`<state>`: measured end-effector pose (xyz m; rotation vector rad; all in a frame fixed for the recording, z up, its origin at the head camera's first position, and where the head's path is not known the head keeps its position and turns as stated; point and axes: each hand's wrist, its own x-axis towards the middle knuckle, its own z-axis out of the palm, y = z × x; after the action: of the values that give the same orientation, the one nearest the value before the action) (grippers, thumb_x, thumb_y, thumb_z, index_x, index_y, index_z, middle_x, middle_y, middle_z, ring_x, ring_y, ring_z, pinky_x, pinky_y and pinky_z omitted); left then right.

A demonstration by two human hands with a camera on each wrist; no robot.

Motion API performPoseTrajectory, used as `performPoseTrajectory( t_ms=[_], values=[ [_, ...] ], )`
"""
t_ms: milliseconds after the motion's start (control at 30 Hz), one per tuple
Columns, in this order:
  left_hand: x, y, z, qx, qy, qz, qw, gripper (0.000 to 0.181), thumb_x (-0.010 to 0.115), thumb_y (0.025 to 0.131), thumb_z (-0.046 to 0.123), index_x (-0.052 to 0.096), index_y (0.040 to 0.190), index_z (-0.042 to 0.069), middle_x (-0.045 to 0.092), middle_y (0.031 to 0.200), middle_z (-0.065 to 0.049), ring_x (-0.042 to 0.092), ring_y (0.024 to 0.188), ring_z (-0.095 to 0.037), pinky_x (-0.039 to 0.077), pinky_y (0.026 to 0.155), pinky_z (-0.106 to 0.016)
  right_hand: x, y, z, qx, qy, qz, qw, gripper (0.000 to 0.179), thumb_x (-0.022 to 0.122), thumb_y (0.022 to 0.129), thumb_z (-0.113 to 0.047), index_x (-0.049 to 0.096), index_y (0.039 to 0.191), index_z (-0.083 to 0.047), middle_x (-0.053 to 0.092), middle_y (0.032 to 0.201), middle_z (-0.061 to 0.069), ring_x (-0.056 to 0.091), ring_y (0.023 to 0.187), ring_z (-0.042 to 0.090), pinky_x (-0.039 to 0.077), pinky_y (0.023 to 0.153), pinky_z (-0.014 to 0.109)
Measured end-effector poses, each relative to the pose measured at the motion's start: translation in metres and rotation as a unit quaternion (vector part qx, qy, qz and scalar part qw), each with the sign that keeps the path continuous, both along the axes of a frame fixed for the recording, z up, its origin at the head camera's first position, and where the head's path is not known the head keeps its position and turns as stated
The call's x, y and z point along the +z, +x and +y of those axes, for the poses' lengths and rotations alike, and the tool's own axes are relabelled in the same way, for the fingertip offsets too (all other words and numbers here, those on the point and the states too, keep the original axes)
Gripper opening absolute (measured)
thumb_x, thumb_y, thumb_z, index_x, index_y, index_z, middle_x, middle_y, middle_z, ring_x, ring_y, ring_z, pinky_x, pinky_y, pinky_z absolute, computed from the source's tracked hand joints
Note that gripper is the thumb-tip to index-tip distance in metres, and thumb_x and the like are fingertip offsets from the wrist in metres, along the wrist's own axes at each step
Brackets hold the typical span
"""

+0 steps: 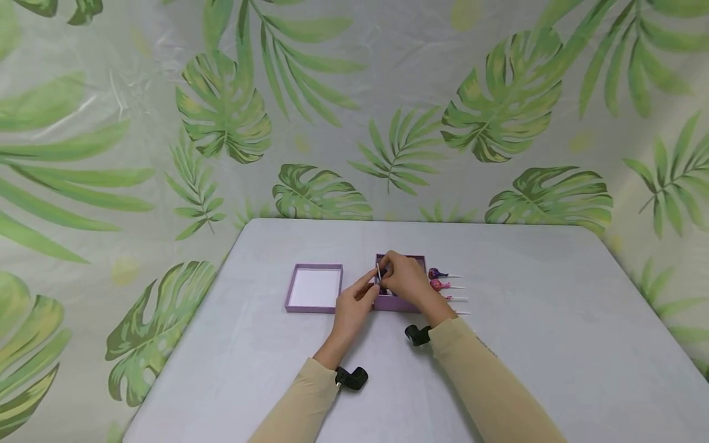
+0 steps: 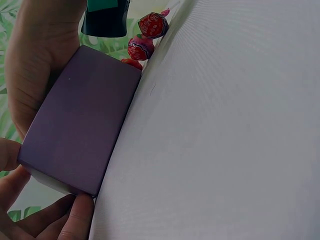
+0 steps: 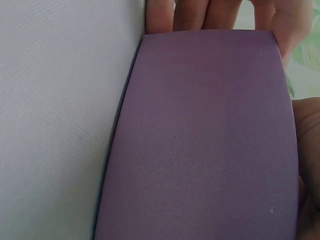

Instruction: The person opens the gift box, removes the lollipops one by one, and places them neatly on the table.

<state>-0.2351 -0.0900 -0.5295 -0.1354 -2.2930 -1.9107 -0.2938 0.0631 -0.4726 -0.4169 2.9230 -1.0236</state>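
Observation:
A purple open-topped box [image 1: 394, 303] stands on the table, its front wall filling much of both wrist views. My left hand [image 1: 352, 306] holds the box at its left side, with fingers [image 2: 77, 217] against the side wall and the thumb at the top corner. Over the box's inside, my right hand [image 1: 406, 280] pinches a lollipop whose white stick [image 1: 379, 271] points up near the left wall. The lollipop's head and most of the box's contents are hidden behind the right hand.
Left of the box lies a purple-rimmed lid [image 1: 292, 289] with a white inside. Several wrapped lollipops lie in a column at the box's right, among them a dark purple one [image 1: 434, 272] and a pink one [image 1: 437, 285], sticks pointing right. A white cloth covers the table [image 1: 526, 344].

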Motion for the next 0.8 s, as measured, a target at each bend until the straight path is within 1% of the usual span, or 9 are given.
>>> performPoseTrajectory(
  t_ms=[100,200,300,500,600,733,800],
  values=[
    [0.0016,0.0005,-0.0005,-0.003,-0.003,0.002,1.0,0.038,0.066,0.099,0.031,0.065,0.137,0.033,0.072,0.115,-0.004,0.067,0.093,-0.012,0.057,0.071,-0.025,0.0013,0.0008,-0.0009,-0.008,-0.009,-0.003,0.9999,0.034,0.081,0.081,-0.013,0.063,0.109,-0.012,0.067,0.078,-0.002,0.062,0.066,0.015,0.049,0.062,0.033],
    [0.0027,0.0016,-0.0006,-0.006,-0.003,0.002,1.0,0.039,0.065,0.099,0.03,0.064,0.138,0.031,0.072,0.114,-0.003,0.068,0.094,-0.012,0.057,0.071,-0.025,0.0026,0.002,-0.0018,-0.011,-0.015,-0.01,0.9998,0.037,0.082,0.081,-0.013,0.062,0.112,-0.011,0.067,0.079,-0.001,0.062,0.067,0.015,0.05,0.063,0.034],
    [0.0028,0.0027,-0.0003,-0.006,-0.004,-0.002,1.0,0.039,0.065,0.099,0.031,0.064,0.138,0.032,0.072,0.114,-0.001,0.068,0.096,-0.011,0.057,0.072,-0.025,0.0036,0.0033,-0.002,-0.015,-0.015,-0.014,0.9997,0.04,0.081,0.081,-0.013,0.061,0.115,-0.011,0.067,0.079,-0.001,0.062,0.067,0.015,0.05,0.064,0.034],
    [0.0024,0.0034,0.0006,-0.003,-0.002,-0.005,1.0,0.037,0.066,0.099,0.03,0.065,0.136,0.035,0.072,0.113,0.0,0.067,0.093,-0.01,0.057,0.072,-0.025,0.0058,0.0061,-0.0002,-0.011,-0.001,-0.003,0.9999,0.039,0.076,0.079,-0.007,0.063,0.116,-0.013,0.064,0.075,-0.002,0.058,0.064,0.017,0.046,0.059,0.033],
    [0.0021,0.0026,0.0007,0.0,0.0,-0.004,1.0,0.037,0.066,0.099,0.027,0.065,0.136,0.035,0.073,0.113,0.0,0.067,0.092,-0.01,0.057,0.071,-0.025,0.0071,0.0068,0.0013,-0.001,0.01,0.009,0.9999,0.031,0.075,0.079,-0.008,0.067,0.108,-0.014,0.064,0.073,-0.003,0.058,0.063,0.016,0.045,0.057,0.033],
    [0.0021,0.002,0.0006,-0.002,0.005,-0.003,1.0,0.038,0.066,0.099,0.027,0.065,0.136,0.033,0.072,0.115,-0.004,0.067,0.094,-0.011,0.057,0.072,-0.025,0.0082,0.0075,0.0041,0.005,0.024,0.02,0.9995,0.012,0.076,0.081,-0.013,0.069,0.09,-0.016,0.064,0.072,-0.004,0.058,0.064,0.015,0.046,0.057,0.033],
    [0.0025,0.0022,0.0006,-0.002,0.004,-0.005,1.0,0.038,0.066,0.099,0.028,0.065,0.137,0.031,0.072,0.117,-0.005,0.066,0.094,-0.011,0.057,0.072,-0.024,0.0087,0.008,0.006,0.004,0.031,0.025,0.9992,0.009,0.076,0.082,-0.015,0.068,0.084,-0.017,0.064,0.072,-0.004,0.058,0.065,0.015,0.046,0.058,0.033]
  ],
)
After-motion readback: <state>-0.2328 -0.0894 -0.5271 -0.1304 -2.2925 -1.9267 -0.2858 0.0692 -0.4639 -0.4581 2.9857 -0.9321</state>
